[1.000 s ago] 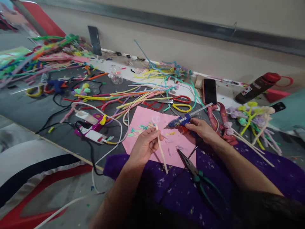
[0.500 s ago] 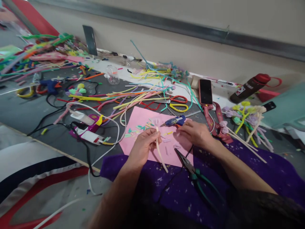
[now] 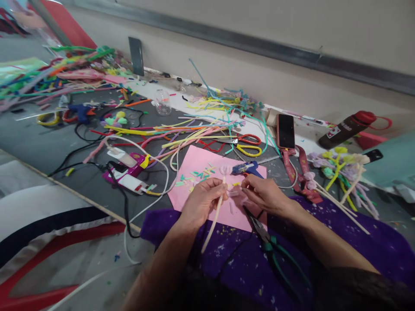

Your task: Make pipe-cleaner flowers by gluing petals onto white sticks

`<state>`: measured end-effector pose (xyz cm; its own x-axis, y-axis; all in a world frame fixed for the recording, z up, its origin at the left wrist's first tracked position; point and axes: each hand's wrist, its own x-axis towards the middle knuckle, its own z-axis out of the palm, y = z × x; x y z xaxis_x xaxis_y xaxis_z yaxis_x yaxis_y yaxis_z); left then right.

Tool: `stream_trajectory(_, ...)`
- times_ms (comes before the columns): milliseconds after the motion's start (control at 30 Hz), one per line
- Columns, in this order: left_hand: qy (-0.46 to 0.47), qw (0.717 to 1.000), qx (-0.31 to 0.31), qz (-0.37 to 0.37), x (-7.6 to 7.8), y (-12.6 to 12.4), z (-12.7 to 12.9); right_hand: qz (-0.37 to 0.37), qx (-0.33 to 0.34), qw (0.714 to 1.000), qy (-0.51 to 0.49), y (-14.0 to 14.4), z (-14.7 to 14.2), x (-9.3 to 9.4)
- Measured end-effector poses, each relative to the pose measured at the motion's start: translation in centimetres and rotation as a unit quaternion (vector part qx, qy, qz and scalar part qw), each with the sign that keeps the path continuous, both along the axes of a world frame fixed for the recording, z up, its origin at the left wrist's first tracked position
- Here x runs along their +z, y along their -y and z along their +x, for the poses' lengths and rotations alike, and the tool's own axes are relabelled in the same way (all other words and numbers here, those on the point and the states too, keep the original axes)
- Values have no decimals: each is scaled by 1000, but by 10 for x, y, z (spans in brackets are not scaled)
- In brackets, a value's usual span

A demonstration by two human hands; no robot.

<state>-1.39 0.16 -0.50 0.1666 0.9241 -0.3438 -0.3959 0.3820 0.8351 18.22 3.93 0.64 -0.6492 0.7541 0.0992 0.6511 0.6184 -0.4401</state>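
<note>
Pinched in my left hand (image 3: 203, 199) is a cream pipe cleaner (image 3: 212, 229), its lower end slanting down to the left. Pale lilac loops (image 3: 225, 169) stand at its top. My right hand (image 3: 267, 194) is just to the right, thumb and fingertips pressed together; whatever they hold is too small to make out. Both hands are over a pink sheet of paper (image 3: 189, 166) scattered with short cut pieces of pipe cleaner (image 3: 201, 174). A blue hot glue gun (image 3: 246, 168) lies behind my right hand. Needle-nose pliers (image 3: 267, 244) with green handles lie in front of it.
Scissors (image 3: 248, 144) with red and yellow handles lie behind the paper, near long pipe cleaners (image 3: 194, 134). A purple power strip (image 3: 126, 170) and cords are at left. Rightward are a phone (image 3: 286, 131), a bottle (image 3: 346, 128) and pipe-cleaner flowers (image 3: 339, 162). Purple cloth (image 3: 233, 259) covers the front.
My right hand has moved left and down from beside the glue gun, closer to my left hand. The pipe cleaner's lower end has swung from right to left. The view has shifted slightly.
</note>
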Motion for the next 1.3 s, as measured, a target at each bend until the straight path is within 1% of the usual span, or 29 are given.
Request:
stream_trajectory(33,0,1000,1,-1,0,0,0,-52,6,997,-63,1,-5,7)
stream_trajectory(100,0,1000,5,-4,0,0,0,-144,12,976,-166,1,-16,19)
stream_trajectory(167,5,1000,15,-4,0,0,0,-217,19,948,-233,-1,-26,26)
stream_trajectory(233,15,999,28,-4,0,0,-1,-261,17,927,-268,-5,-34,28)
stream_trajectory(267,19,999,33,-5,0,0,-1,-271,12,922,-276,-7,-37,27)
stream_trajectory(333,21,999,39,-8,0,-1,-2,-270,3,922,-277,-9,-39,24)
stream_trajectory(533,-36,999,32,8,-1,0,-2,-230,6,944,-239,-7,-37,20)
stream_trajectory(633,-44,998,31,13,-2,0,-1,-219,14,948,-231,-6,-36,19)
stream_trajectory(733,-44,998,28,21,-3,1,-1,-231,14,944,-236,-6,-35,19)
stream_trajectory(800,-36,999,27,22,-3,1,-1,-259,12,933,-248,-7,-34,18)
stream_trajectory(867,-11,1000,19,18,-4,1,-1,-321,20,908,-270,-7,-33,17)
stream_trajectory(967,38,999,-1,10,-4,1,-2,-441,36,840,-314,-9,-31,10)
stream_trajectory(1033,63,998,-11,7,-5,1,-3,-502,39,795,-338,-11,-31,4)
stream_trajectory(1100,76,997,-17,5,-6,0,-3,-533,34,767,-356,-13,-31,-3)
stream_trajectory(1200,90,996,-23,2,-8,-1,-4,-558,22,738,-378,-16,-32,-11)
stream_trajectory(1300,107,994,-32,6,-8,-1,-4,-584,30,706,-400,-17,-34,-14)
